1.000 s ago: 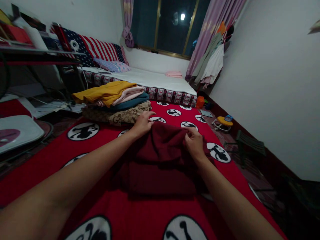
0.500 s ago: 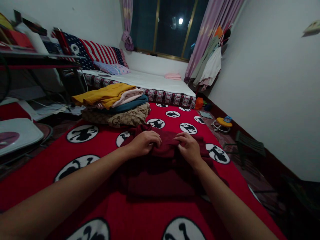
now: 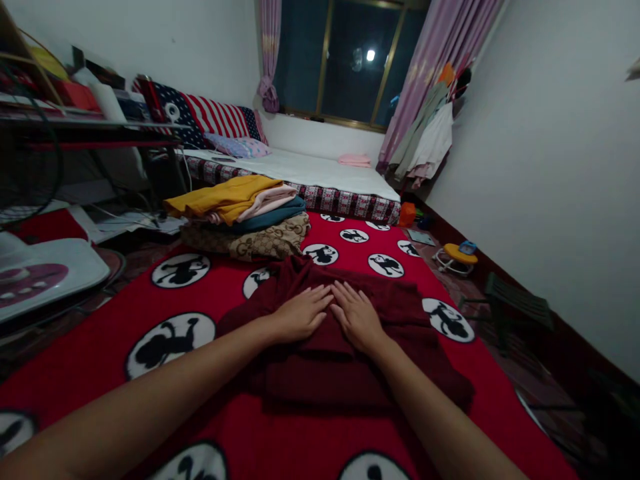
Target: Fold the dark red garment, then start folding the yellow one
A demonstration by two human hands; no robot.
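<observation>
A dark maroon garment (image 3: 320,383), partly folded, lies in front of me on a red blanket (image 3: 245,437) printed with black-and-white cartoon figures. My left hand (image 3: 303,313) rests flat on the cloth with its fingers stretched out. Beside it my right hand (image 3: 356,317) also presses flat on the garment, fingers extended, and the fingertips of both hands nearly meet. Neither hand grips anything. Which kind of garment it is cannot be made out.
Beyond the garment, to the left, sits a stack of folded clothes (image 3: 240,207) in yellow, pink, teal and brown. A white-topped bed (image 3: 310,167) stands under the window. On the left is a cluttered desk (image 3: 100,123); a dark green folding stool (image 3: 520,300) is at right.
Both hands have let go of the pinched maroon cloth and now lie flat on it, closer together. A fold has come down toward me. The view has shifted slightly left.
</observation>
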